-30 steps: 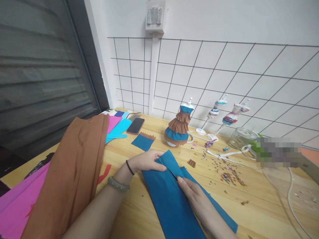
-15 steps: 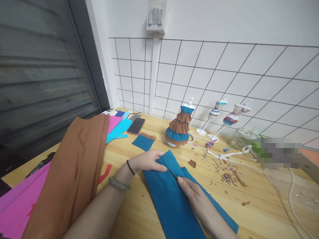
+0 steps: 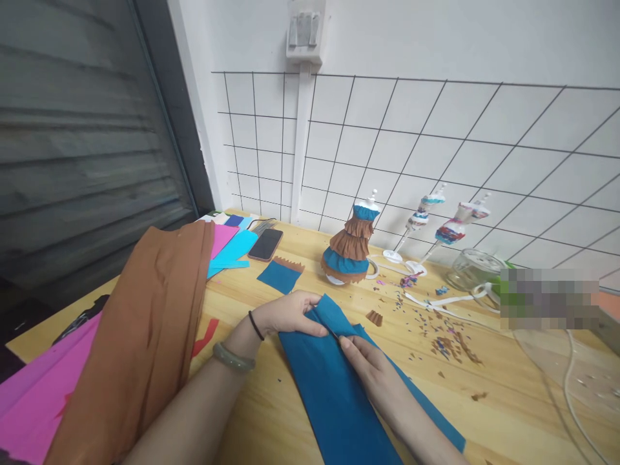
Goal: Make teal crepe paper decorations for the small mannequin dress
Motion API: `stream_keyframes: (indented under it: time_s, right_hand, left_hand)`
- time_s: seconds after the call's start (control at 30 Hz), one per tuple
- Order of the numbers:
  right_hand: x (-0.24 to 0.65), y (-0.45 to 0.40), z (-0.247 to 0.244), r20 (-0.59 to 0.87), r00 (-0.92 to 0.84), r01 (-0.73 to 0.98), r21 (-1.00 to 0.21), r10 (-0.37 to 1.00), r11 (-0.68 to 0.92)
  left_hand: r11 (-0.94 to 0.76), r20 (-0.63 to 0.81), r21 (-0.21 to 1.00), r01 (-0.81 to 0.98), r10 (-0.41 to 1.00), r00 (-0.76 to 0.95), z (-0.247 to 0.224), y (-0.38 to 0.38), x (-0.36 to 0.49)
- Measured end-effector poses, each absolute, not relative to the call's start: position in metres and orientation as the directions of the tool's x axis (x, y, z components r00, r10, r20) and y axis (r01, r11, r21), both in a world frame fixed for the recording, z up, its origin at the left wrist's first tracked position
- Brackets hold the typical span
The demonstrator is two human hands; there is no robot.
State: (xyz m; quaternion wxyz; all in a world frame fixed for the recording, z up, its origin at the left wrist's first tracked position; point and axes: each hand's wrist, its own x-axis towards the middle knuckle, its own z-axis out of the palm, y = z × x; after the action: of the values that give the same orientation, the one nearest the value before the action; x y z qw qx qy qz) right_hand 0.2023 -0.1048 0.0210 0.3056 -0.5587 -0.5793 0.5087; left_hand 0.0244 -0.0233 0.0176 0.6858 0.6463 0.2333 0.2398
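Folded blue crepe paper [image 3: 334,400] lies on the wooden table in front of me. My left hand [image 3: 295,316] grips its far end, thumb on top and fingers beneath. My right hand [image 3: 368,368] pinches a thin dark-bladed tool [image 3: 335,335], its tip at the paper close to my left thumb. Most of that tool is hidden by my fingers and the paper. Beyond my hands stands a small dress form [image 3: 349,242] in tiered blue and brown ruffled paper. A blue piece with a jagged brown edge [image 3: 279,278] lies left of it.
Brown crepe paper [image 3: 130,323] and pink sheets [image 3: 48,387] cover the left side. A phone [image 3: 266,245] lies at the back. Two wrapped forms [image 3: 419,219] and a glass jar [image 3: 475,268] stand at the back right. Paper scraps [image 3: 445,342] are scattered on the right.
My right hand has moved slightly away from me and to the left along the paper, towards my left thumb. Less of the dark blade shows. My left hand keeps its grip.
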Motion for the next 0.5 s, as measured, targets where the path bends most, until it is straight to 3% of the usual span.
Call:
stream_keyframes:
  time_s: [0.5]
  right_hand:
    - [0.2031, -0.1071, 0.0183, -0.28, -0.155, 0.264, -0.936, 0.948, -0.233]
  left_hand:
    - [0.169, -0.139, 0.985, 0.025, 0.704, 0.696, 0.0262, -0.0267, 0.0245]
